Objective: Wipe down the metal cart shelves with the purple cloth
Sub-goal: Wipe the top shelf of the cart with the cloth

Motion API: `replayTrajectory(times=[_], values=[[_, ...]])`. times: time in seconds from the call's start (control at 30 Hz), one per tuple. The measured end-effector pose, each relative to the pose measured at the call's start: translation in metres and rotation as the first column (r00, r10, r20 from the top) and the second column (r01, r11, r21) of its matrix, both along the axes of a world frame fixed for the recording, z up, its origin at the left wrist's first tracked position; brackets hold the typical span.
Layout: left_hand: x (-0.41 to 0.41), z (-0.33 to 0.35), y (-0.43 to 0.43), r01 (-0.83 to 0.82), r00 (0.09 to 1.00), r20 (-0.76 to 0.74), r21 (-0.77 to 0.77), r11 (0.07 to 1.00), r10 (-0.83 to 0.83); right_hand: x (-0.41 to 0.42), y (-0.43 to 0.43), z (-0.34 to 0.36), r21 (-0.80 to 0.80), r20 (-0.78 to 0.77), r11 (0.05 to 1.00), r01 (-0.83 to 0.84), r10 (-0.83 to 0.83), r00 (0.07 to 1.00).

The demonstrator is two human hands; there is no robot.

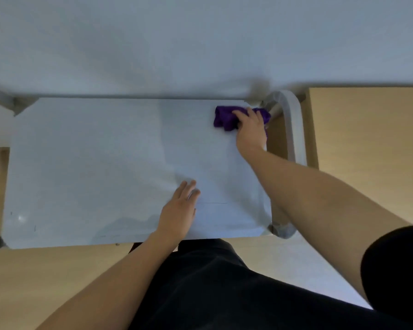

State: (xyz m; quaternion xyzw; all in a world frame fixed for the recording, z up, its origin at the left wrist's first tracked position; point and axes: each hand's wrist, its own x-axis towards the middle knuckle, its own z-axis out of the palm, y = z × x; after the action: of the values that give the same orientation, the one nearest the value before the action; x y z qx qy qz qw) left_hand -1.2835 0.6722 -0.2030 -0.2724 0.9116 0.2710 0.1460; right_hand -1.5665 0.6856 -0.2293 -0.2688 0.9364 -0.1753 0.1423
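Atop metal cart shelf (93,163) by wall (200,44), right grip (250,129) clutching purple cloth (224,119), left grip (178,210) flat

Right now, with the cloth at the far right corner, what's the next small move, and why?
Probably sweep the right hand left along the far edge. It holds the bunched cloth in the far right corner of the shelf, so most of the surface lies to its left. The left hand rests flat near the front edge, clear of that path.

Just 1 cam here, head-worn wide-angle, looking almost straight down onto the cart shelf (93,163) from close up, wearer's own torso (212,294) at the bottom edge.
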Motion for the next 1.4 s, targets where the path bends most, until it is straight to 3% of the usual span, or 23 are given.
replayTrajectory(times=[0.27,0.47,0.73,0.97,1.4], values=[[-0.001,0.003,-0.002,0.042,0.996,0.078,-0.002,0.999,-0.042,0.004,-0.006,0.0,-0.045,-0.032,0.999,-0.008,0.007,0.999],[0.001,0.003,-0.003,0.051,0.998,0.048,0.003,0.999,-0.051,0.084,0.068,0.001,-0.019,-0.042,0.999,-0.035,0.035,0.999],[0.016,0.006,-0.02,0.169,0.985,0.05,-0.045,0.985,-0.167,0.172,0.12,0.009,-0.008,0.05,0.997,0.074,-0.073,0.996],[0.078,0.008,-0.053,0.134,0.99,0.049,-0.045,0.99,-0.132,0.223,0.104,0.01,-0.009,0.03,0.989,0.15,-0.15,0.988],[0.238,0.01,-0.17,0.081,0.996,0.05,-0.078,0.994,-0.077,0.4,-0.012,0.009,-0.045,0.053,0.998,0.04,-0.037,0.998]])
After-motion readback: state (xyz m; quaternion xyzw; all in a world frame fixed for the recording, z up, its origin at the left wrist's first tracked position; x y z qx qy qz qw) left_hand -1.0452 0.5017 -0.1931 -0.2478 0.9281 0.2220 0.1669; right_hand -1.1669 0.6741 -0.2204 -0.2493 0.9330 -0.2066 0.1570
